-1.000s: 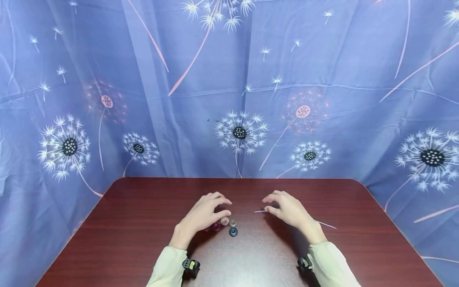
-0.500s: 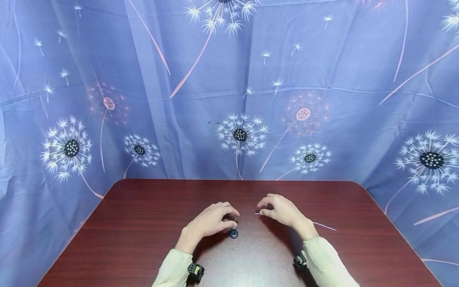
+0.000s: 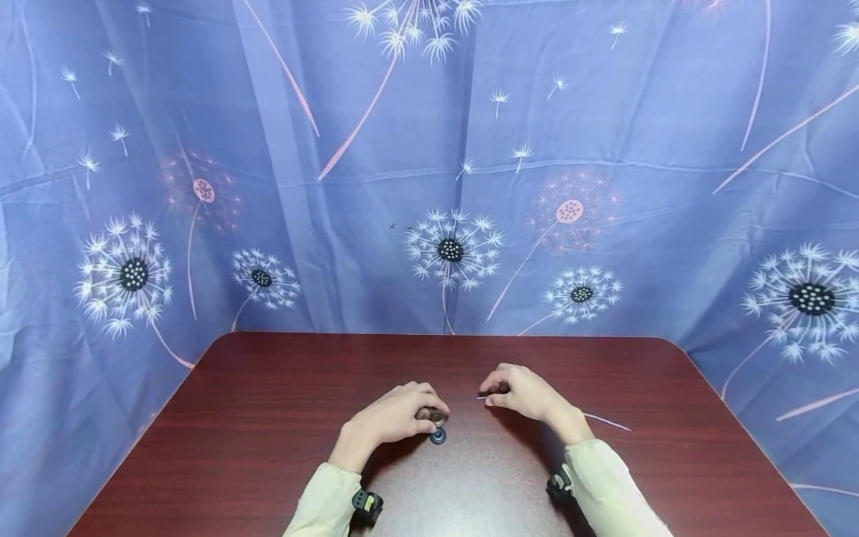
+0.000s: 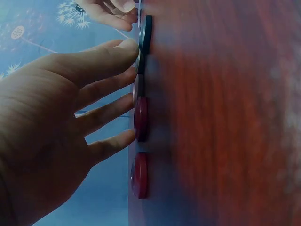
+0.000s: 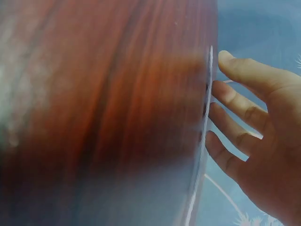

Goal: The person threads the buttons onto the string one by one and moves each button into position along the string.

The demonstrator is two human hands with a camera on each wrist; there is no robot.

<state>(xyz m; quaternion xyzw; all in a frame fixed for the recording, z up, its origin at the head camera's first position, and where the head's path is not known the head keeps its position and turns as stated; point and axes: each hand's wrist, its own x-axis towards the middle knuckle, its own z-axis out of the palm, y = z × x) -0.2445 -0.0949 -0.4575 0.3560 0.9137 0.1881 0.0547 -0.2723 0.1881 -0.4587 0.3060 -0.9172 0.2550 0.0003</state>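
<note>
My left hand (image 3: 394, 416) hovers over a row of small round buttons on the table, its thumb and index finger apart around a grey-green button (image 3: 439, 419). Closer to me lies a dark blue button (image 3: 438, 435), and a brownish button (image 3: 424, 412) shows under the fingers. In the left wrist view, a red button (image 4: 142, 119) sits by the fingertips and a second red button (image 4: 140, 175) beyond them. My right hand (image 3: 526, 393) is held loosely over a thin whitish cord (image 3: 607, 422), fingers relaxed; in the right wrist view its thumb stands off the cord.
The dark red-brown wooden table (image 3: 268, 447) has rounded far corners. A blue curtain (image 3: 376, 224) with dandelion prints hangs behind it and along both sides. Both wrists carry black strapped devices.
My left hand has moved right and toward me, over the grey-green button, and its thumb and index finger have parted again. My right hand has shifted slightly left above the cord.
</note>
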